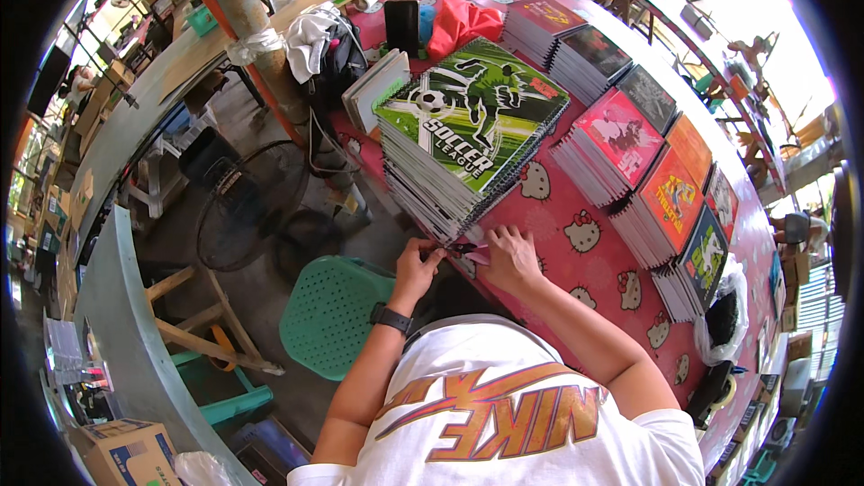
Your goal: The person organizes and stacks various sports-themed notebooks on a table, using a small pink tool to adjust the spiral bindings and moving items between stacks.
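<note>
At the near edge of the table, my left hand [420,266] is closed, thumb and fingers pinched together beside the bottom corner of a tall notebook stack. What it pinches is too small to make out. My right hand [513,258] is closed around the pinkish handles of a small dark-headed tool that looks like pliers [463,249]. The tool's head points toward my left fingers. Just beyond both hands rises the stack of spiral notebooks [481,117], its top cover green and black with a soccer player and ball. Black coil binding runs along its right side.
Several shorter notebook stacks, among them a pink one [621,133] and an orange one [670,193], line the right side of the patterned red tablecloth [583,232]. A green plastic stool [335,315] stands left of my arm, near a black fan [247,207]. A pole [236,18] rises far left.
</note>
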`<state>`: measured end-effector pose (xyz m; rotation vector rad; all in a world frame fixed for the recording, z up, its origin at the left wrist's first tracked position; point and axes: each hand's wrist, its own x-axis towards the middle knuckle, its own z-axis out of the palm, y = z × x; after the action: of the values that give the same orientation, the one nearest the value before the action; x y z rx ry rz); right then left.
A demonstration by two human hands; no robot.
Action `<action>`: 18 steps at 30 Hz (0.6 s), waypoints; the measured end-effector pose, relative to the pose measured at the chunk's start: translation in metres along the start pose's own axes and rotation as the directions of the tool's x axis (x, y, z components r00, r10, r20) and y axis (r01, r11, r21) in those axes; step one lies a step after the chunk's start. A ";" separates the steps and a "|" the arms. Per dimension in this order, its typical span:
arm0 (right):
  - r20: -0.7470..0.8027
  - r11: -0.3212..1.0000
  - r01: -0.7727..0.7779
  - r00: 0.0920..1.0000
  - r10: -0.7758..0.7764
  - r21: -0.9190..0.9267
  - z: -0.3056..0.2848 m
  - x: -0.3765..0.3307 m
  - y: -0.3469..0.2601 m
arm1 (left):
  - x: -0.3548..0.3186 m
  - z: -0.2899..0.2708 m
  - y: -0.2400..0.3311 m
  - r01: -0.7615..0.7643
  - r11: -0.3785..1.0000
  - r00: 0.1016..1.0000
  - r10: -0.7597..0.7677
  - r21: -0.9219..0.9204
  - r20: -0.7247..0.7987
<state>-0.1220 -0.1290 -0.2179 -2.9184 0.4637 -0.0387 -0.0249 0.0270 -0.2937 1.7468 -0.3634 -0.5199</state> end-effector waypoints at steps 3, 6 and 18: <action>-0.007 1.000 0.029 1.000 -0.030 -0.010 -0.001 0.002 -0.005 | -0.002 -0.001 0.003 -0.039 0.997 0.999 0.040 0.061 -0.016; 0.040 0.999 0.013 0.999 -0.015 0.051 -0.001 0.004 -0.004 | -0.003 -0.001 0.005 -0.070 0.994 0.997 0.073 0.086 -0.031; 0.287 0.993 -0.112 0.953 0.093 0.048 -0.011 0.002 0.038 | -0.009 0.004 -0.009 -0.027 0.995 0.999 0.030 0.095 -0.031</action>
<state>-0.1319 -0.1671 -0.2146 -2.7693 0.5516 0.3697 -0.0353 0.0305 -0.3021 1.8371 -0.3946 -0.4593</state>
